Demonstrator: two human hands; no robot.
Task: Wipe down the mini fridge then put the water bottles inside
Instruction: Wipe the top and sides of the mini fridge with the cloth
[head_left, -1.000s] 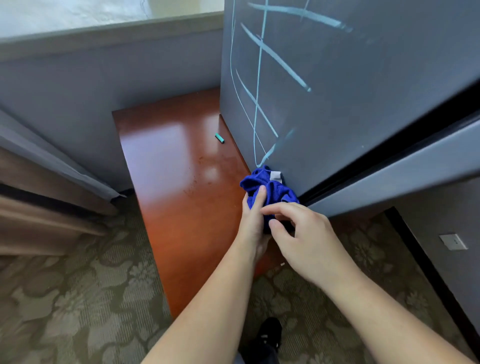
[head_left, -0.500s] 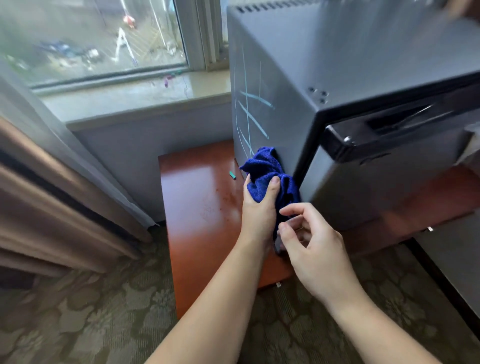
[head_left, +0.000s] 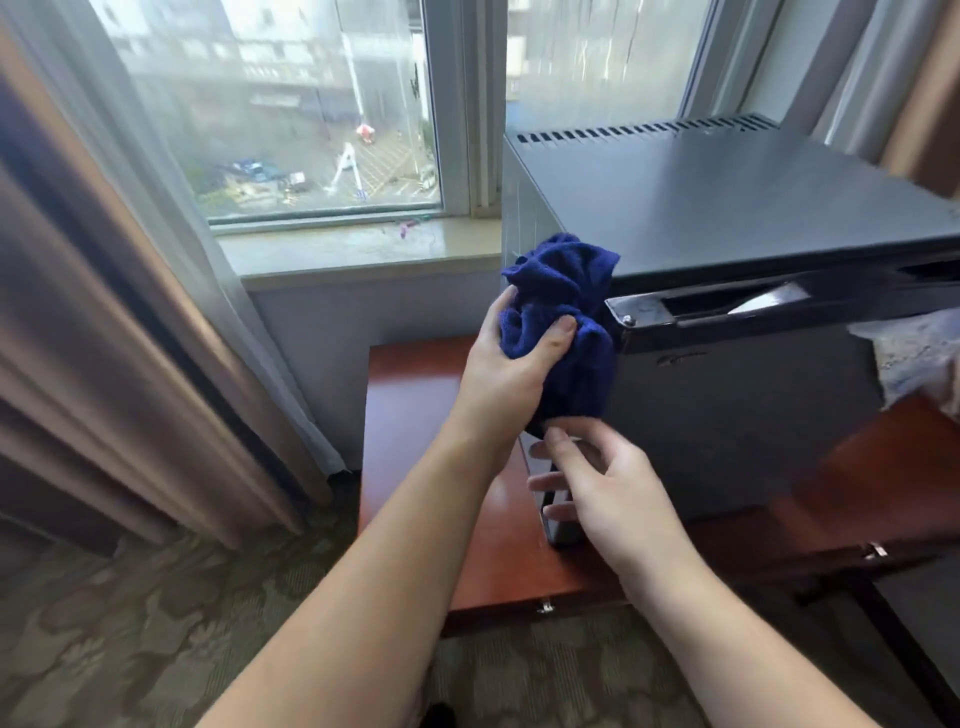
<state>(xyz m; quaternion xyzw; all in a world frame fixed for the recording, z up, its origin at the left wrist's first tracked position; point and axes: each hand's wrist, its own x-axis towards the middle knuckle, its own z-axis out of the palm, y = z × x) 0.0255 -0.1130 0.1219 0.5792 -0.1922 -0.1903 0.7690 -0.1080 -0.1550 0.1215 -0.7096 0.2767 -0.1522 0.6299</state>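
The mini fridge (head_left: 727, 415) – dark grey, with a row of vent slots (head_left: 644, 130) along the back of its top – stands on a reddish-brown wooden surface (head_left: 415, 415) under the window (head_left: 337, 104), its door facing the camera and a recessed handle (head_left: 727, 306) running along the door's upper edge. At the fridge's front left corner, level with that handle, the left hand (head_left: 514, 364) grips a bunched dark blue cloth (head_left: 566, 312): the thumb presses across the front of the wad and the fingers curl round its far side, holding the cloth against the corner, with its upper folds rising beside the top edge and a loose end hanging down. Just beneath that hanging end is the right hand (head_left: 608, 483), palm turned towards the fridge, its fingers (head_left: 545, 483) loosely curled and spread apart in front of the corner's lower half. The uppermost finger and the thumb lie right at the cloth's hem; whether they pinch it or merely touch it cannot be told. At the right edge of the view, beside the door, something crinkled in pale clear plastic (head_left: 914, 353) shows, too blurred to identify. Behind the surface runs a pale window sill (head_left: 363, 254); a tan curtain (head_left: 104, 312) with a sheer layer hangs at the left, and patterned carpet (head_left: 156, 623) covers the floor below – both forearms reach up over it from the bottom of the view.
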